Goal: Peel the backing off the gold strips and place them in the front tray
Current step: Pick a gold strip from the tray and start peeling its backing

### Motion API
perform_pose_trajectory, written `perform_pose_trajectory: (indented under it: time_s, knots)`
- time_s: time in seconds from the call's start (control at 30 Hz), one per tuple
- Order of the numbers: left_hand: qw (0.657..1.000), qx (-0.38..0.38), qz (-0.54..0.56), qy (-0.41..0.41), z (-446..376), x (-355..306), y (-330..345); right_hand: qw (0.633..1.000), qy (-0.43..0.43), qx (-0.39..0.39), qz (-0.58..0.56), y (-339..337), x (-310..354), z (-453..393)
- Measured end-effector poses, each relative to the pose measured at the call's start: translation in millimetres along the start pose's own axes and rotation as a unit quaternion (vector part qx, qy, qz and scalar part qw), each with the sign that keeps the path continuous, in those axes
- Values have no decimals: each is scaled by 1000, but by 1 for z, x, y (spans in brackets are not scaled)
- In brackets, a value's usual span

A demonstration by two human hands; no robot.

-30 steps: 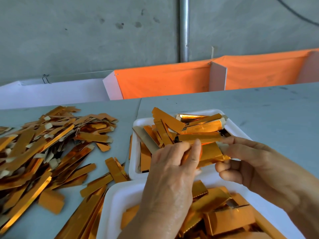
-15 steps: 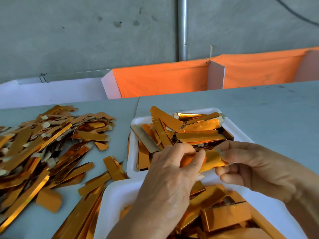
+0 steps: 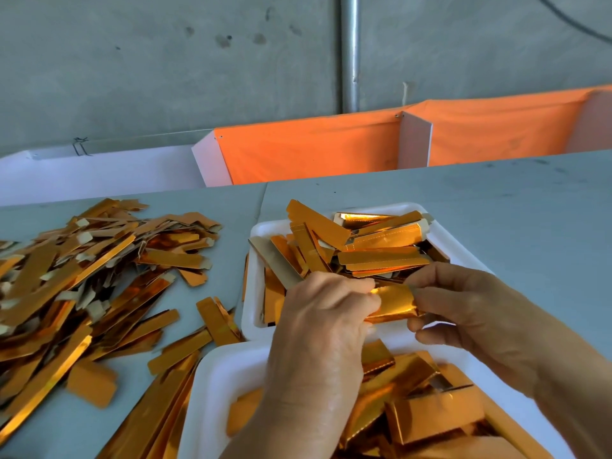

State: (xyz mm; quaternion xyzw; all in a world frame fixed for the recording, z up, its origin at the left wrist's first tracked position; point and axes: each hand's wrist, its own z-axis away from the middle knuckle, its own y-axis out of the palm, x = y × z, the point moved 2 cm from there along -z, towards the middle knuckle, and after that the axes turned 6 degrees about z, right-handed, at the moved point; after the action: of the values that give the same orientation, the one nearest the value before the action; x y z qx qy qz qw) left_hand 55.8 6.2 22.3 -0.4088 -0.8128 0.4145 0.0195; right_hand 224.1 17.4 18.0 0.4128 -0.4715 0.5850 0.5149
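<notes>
far tray point(image 3: 463, 250) strips point(image 3: 381, 260), near tray point(image 3: 212, 385) pieces point(image 3: 430, 419)

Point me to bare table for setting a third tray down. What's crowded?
Free: the grey table right of and behind the far tray, up to the orange bins. Crowded: the loose strip pile covers the left side; both hands hold a gold strip between the trays.

left hand point(image 3: 318, 329), right hand point(image 3: 463, 313), fingers pinching (together)
</notes>
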Motion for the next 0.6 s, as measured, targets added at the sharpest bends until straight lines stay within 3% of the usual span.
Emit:
perform_pose_trajectory:
  time_s: [0.2,0.6]
  knots:
    - [999,21,-9,-28,0,-7,-4,996,-13,23,-90,4,-2,2]
    - [992,60,-50,-97,1,-3,1,981,-32,116,-153,6,4,7]
